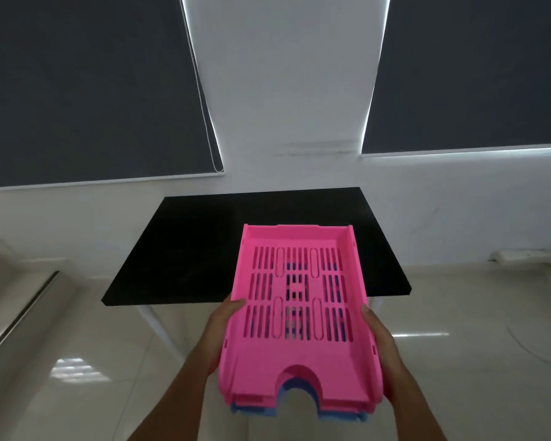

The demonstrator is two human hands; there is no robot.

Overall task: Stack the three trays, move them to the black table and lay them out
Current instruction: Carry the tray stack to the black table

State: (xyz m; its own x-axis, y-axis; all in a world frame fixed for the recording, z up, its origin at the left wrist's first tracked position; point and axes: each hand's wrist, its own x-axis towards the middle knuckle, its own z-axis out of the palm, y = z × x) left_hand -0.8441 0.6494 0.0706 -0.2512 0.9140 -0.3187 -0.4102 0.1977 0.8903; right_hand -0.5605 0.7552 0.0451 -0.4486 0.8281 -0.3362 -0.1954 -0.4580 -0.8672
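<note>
A stack of slotted plastic trays is held in the air in front of me, a pink tray on top. A second pink edge and a blue tray show beneath it at the near end. My left hand grips the stack's left side with the thumb over the rim. My right hand grips the right side the same way. The far end of the stack reaches over the near edge of the black table, which stands against the wall ahead.
White table legs show under the black top. Glossy pale floor tiles surround it. Two dark roller blinds hang on the white wall, with a pull cord at the left one. A white power strip lies at the right wall.
</note>
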